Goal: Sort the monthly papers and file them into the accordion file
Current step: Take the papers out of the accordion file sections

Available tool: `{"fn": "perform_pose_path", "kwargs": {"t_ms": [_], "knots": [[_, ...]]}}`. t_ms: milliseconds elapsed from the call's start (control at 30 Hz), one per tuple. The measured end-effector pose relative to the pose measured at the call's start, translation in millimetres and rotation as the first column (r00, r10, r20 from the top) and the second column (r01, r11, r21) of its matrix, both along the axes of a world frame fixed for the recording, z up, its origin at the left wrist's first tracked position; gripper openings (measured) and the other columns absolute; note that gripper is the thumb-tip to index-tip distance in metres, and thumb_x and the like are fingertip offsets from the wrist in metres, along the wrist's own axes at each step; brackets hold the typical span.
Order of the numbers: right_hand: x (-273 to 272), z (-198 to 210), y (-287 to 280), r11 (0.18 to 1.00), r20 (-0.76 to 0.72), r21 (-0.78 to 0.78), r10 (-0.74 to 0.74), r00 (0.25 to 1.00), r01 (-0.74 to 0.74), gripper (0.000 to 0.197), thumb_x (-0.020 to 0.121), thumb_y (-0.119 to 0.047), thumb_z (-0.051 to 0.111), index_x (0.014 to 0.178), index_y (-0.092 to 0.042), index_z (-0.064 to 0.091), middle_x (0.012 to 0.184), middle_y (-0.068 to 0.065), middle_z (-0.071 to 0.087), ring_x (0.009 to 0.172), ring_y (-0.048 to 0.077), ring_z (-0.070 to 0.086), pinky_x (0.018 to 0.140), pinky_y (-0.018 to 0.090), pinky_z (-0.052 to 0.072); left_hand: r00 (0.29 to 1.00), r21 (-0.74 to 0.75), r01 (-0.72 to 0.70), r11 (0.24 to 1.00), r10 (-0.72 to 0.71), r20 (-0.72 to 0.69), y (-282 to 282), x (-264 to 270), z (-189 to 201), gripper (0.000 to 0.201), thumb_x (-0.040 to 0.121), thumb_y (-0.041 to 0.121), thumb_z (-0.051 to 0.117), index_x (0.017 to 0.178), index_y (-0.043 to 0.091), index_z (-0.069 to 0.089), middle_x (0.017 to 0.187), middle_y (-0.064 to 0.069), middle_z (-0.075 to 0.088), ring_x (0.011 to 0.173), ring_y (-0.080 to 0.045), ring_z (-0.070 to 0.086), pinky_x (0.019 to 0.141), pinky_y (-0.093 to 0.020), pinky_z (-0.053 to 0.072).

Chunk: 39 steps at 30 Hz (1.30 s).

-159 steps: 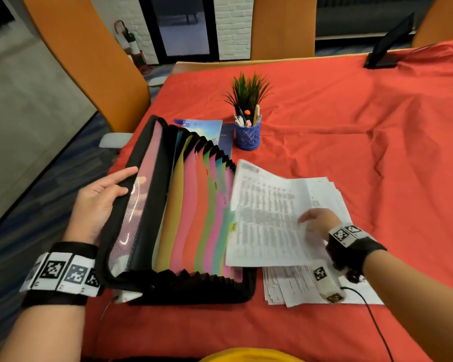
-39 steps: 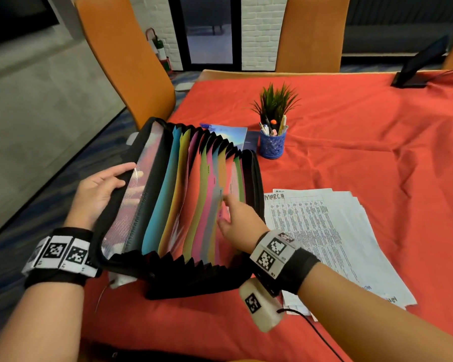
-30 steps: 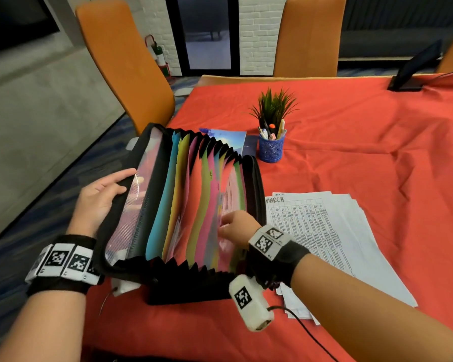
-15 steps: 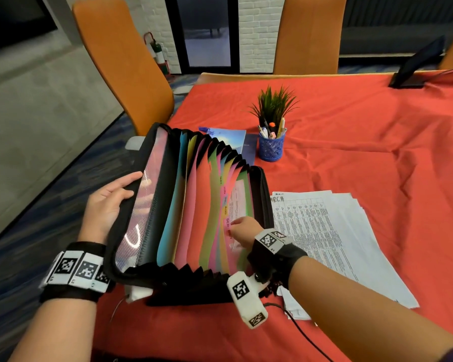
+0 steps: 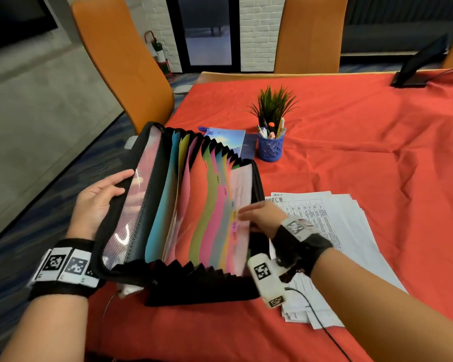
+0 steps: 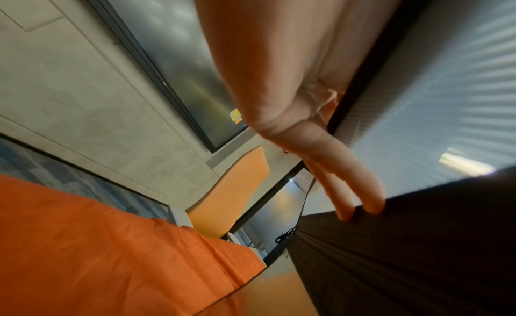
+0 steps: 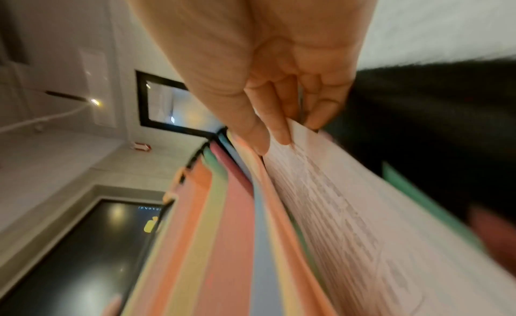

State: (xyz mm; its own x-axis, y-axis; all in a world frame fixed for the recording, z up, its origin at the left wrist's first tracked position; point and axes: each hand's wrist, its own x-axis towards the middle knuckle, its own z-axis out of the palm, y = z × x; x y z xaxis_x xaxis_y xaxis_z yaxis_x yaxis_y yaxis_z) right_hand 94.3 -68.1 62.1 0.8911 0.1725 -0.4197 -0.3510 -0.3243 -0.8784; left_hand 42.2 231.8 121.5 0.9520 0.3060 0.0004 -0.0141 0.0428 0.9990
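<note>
Looks like we're mid-filing: left hand [image 5: 97, 202] grips the accordion file [image 5: 183, 220] flap open on the table while right hand [image 5: 262, 218] fingers, fairly straight, flick through the rear dividers, so next is probably grabbing the March sheet off the paper stack [image 5: 332, 231].

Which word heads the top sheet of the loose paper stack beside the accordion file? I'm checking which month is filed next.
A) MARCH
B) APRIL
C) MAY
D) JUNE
A: the handwritten heading at the top left corner of the paper stack, lying on the red tablecloth right of the accordion file, reads MARCH in the head view.
</note>
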Motion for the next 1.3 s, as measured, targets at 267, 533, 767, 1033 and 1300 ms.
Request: {"fn": "perform_pose_path", "kwargs": {"t_ms": [267, 533, 767, 1033, 1300], "knots": [[3, -15, -145, 0.956, 0.088, -0.131, -0.254, 0.963, 0.264, 0.03, 0.066, 0.017, 0.057, 0.069, -0.01, 0.068, 0.077, 0.016, 0.063, 0.074, 0.024, 0.057, 0.078, 0.038, 0.049, 0.999, 0.062, 0.04, 0.997, -0.039, -0.017, 9, 5, 3, 0.043, 0.088, -0.002, 0.038, 0.107, 0.019, 0.071, 0.112, -0.014, 0.068, 0.091, -0.034, 0.068, 0.067, -0.03, 0.059], [-14, -66, -194, 0.762, 0.109, -0.595, -0.238, 0.965, 0.255, 0.021, 0.08, 0.003, 0.055, 0.083, -0.011, 0.069, 0.099, 0.015, 0.065, 0.083, 0.028, 0.058, 0.072, 0.026, 0.042, 0.997, 0.142, 0.056, 0.988, -0.047, -0.062, 6, 19, 0, 0.045, 0.072, 0.016, 0.05, 0.111, 0.026, 0.07, 0.118, -0.021, 0.064, 0.106, -0.051, 0.055, 0.073, -0.037, 0.049], [-1, -10, -95, 0.886, 0.514, -0.413, 0.035, 0.857, 0.212, 0.021, 0.082, -0.002, 0.06, 0.102, -0.006, 0.066, 0.108, 0.011, 0.06, 0.094, 0.024, 0.056, 0.083, 0.021, 0.04, 0.998, 0.057, 0.018, 0.998, -0.015, -0.062, -2, 20, 2, 0.042, 0.078, 0.005, 0.046, 0.108, 0.021, 0.071, 0.115, -0.018, 0.066, 0.111, -0.056, 0.051, 0.057, -0.022, 0.057], [2, -7, 8, 0.913, -0.033, -0.371, 0.174, 0.984, -0.173, 0.012, 0.081, -0.006, 0.054, 0.074, 0.003, 0.058, 0.07, 0.014, 0.057, 0.073, 0.029, 0.057, 0.063, 0.03, 0.047, 1.0, 0.112, -0.019, 0.993, 0.02, -0.005, -2, 10, 6, 0.048, 0.085, -0.003, 0.042, 0.097, 0.029, 0.075, 0.099, -0.001, 0.073, 0.076, -0.014, 0.067, 0.063, -0.019, 0.055], [-19, 5, 47, 0.999, 0.076, 0.013, 0.046, 0.996, -0.047, 0.024, 0.08, 0.004, 0.038, 0.062, -0.01, 0.046, 0.057, 0.005, 0.039, 0.051, 0.02, 0.036, 0.055, 0.027, 0.031, 1.0, -0.005, -0.011, 1.0, 0.011, -0.003, 2, 6, 2, 0.044, 0.089, -0.005, 0.035, 0.108, 0.018, 0.068, 0.097, -0.006, 0.073, 0.079, -0.023, 0.072, 0.061, -0.026, 0.059]]}}
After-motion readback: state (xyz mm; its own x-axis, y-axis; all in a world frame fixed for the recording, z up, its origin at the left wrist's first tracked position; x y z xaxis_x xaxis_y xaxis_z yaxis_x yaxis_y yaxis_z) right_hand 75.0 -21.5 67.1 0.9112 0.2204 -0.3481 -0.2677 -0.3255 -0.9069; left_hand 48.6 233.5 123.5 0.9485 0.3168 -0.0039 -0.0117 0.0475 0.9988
